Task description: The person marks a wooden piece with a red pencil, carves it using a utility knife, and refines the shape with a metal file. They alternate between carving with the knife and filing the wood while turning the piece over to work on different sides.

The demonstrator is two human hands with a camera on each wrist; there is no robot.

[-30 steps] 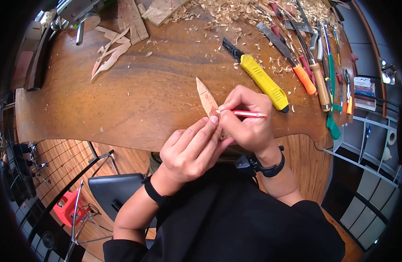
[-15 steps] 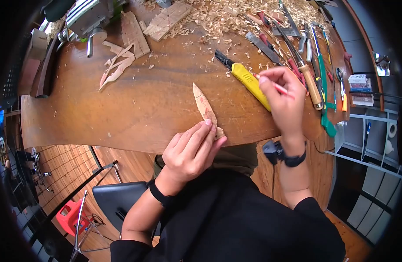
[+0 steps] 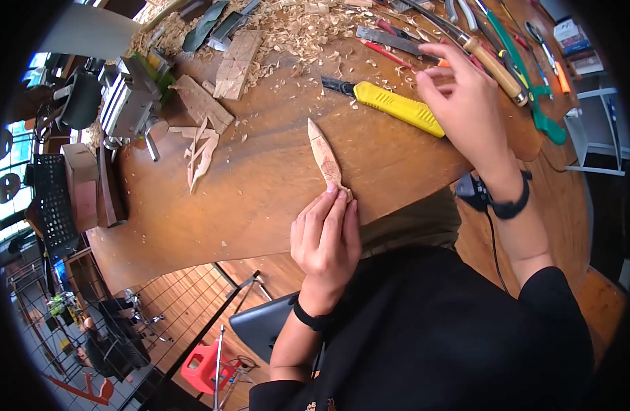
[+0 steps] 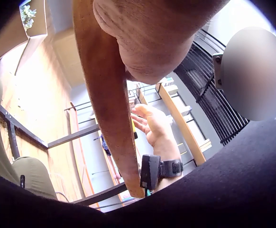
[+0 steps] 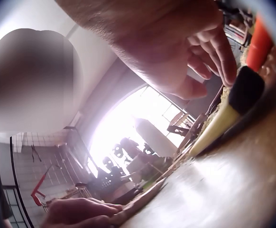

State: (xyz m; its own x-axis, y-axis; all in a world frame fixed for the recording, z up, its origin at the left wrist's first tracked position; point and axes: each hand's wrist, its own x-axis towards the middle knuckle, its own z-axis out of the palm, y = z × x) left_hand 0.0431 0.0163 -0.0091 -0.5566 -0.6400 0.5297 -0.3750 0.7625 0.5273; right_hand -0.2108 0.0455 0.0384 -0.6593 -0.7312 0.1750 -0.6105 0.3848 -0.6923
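Left hand (image 3: pixel 323 236), centre: we are pinching carved wood (image 3: pixel 323 155), best steadily. Right hand (image 3: pixel 465 109), upper right: loosely open, best avoiding the yellow cutter (image 3: pixel 397 108)

Heads up: your left hand (image 3: pixel 326 240) covers the bottom of the carved wood (image 3: pixel 324 156), and its red marks are too small to make out. Your right hand (image 3: pixel 465 106) blocks the yellow cutter's (image 3: pixel 396 107) butt end. Top edge crops the shavings (image 3: pixel 294 34).
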